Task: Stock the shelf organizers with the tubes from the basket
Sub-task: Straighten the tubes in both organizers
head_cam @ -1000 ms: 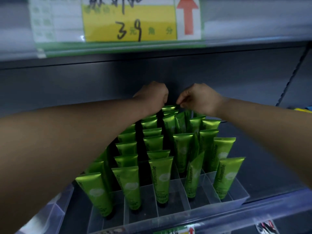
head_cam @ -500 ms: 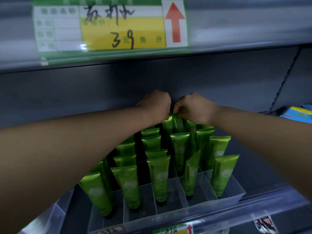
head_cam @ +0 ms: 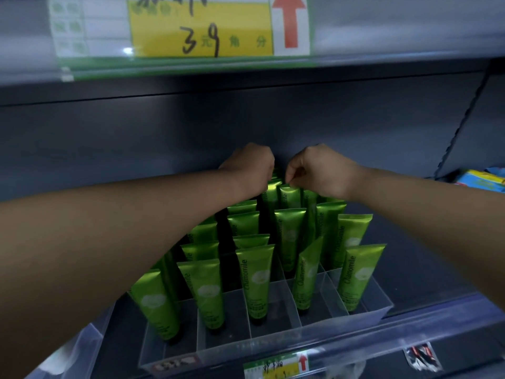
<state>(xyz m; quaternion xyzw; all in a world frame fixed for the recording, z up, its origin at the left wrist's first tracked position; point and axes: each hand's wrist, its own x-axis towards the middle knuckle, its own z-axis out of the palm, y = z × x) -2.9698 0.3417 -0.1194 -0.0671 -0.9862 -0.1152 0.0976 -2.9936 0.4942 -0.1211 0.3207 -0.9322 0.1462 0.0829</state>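
Observation:
Several green "Chamomile" tubes (head_cam: 255, 280) stand cap-down in rows inside a clear plastic shelf organizer (head_cam: 314, 328). Both arms reach to the back of the shelf. My right hand (head_cam: 319, 170) pinches the top edge of a back-row tube (head_cam: 290, 196) between thumb and fingers. My left hand (head_cam: 250, 168) is curled over the neighbouring back-row tube (head_cam: 270, 194); its fingertips are hidden, so its hold on that tube is unclear. The basket is out of view.
The upper shelf's edge carries a yellow price label (head_cam: 202, 26) with a red arrow. A second clear organizer (head_cam: 68, 359) sits at the lower left. Blue and yellow packages (head_cam: 481, 180) lie on the shelf at the right. A small price tag (head_cam: 276, 366) hangs on the front rail.
Both hands have stayed at the back row, shifting slightly. The right hand's pinch has come to the top of a tube. The camera has tilted a little.

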